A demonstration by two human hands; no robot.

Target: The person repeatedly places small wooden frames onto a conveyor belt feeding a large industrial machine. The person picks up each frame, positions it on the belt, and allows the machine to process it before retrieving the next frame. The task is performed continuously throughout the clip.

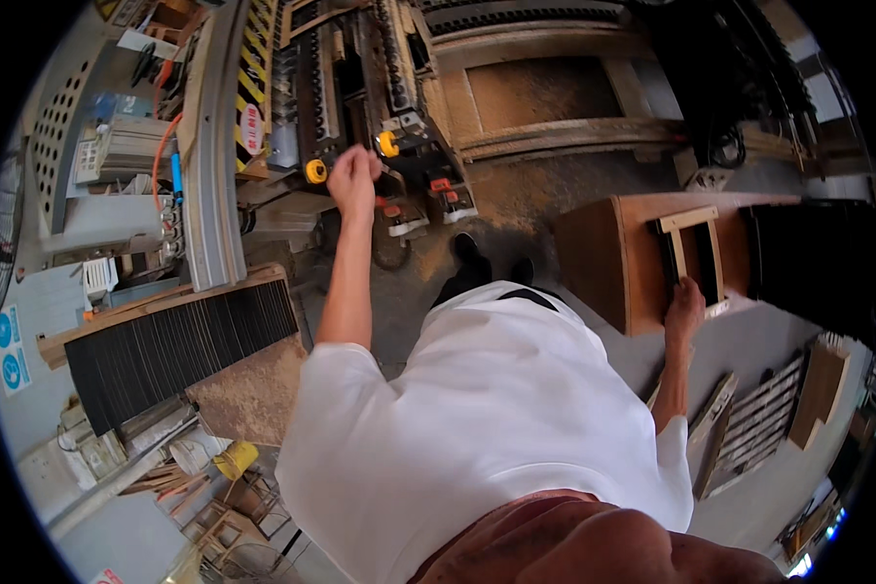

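My left hand (352, 180) is stretched out to a woodworking machine (360, 88), fingers curled into a fist between two yellow knobs (314, 171). What it holds, if anything, is hidden. My right hand (684, 310) is out to my right, gripping the near end of a small pale wooden frame (691, 255). The frame lies on a brown wooden cabinet panel (633, 273). My white shirt and both black shoes (469, 251) fill the middle of the view.
A stack of thin black slats (175, 341) lies on a board at my left, with sawdust (253, 394) beside it. A grey curved guard with yellow-black stripes (219, 146) runs along the machine. Black panels (818, 263) and wooden slat frames (759, 419) are at right.
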